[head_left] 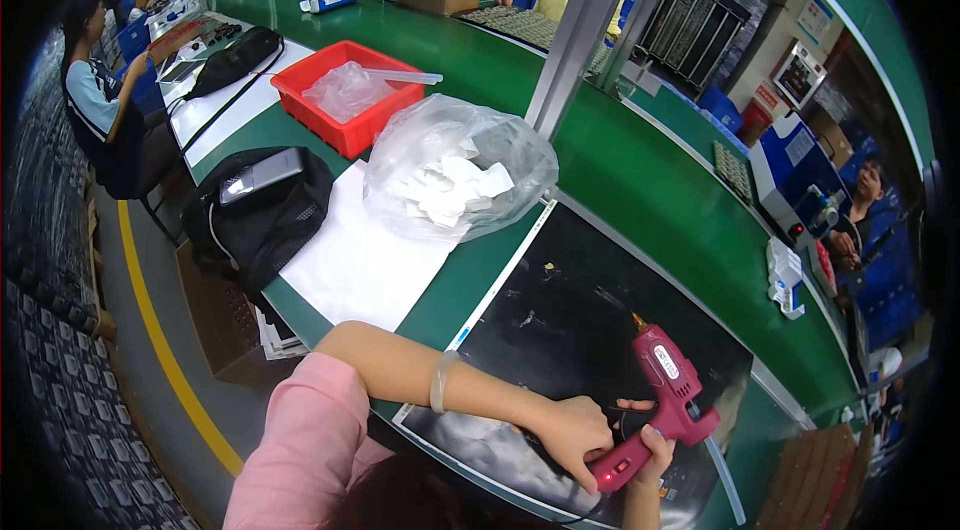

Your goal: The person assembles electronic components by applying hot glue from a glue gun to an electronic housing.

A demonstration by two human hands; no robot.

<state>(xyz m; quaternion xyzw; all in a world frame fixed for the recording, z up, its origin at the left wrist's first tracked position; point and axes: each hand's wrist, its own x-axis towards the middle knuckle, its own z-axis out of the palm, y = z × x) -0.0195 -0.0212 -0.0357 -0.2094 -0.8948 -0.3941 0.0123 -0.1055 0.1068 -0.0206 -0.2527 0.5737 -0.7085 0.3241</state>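
Observation:
A pink-red hot glue gun (662,385) is held over the black work mat (530,305), its brass nozzle pointing away from me. My right hand (655,455) is wrapped round the handle, with fingertips showing on the far side. My left hand (575,435) reaches across and is closed at the bottom end of the handle, beside a lit red switch (623,467). Its fingers are curled and partly hidden. Out of the gun's rear sticks a translucent glue stick (727,483). A dark cord runs below the handle.
Left of the mat lie a clear plastic bag (385,192) of white pieces, a red bin (350,137) and a black bag (255,240) with a grey phone-like device (262,176) on it. A metal post (580,40) rises behind the mat. Co-workers sit across the green conveyor (640,165) and at far left.

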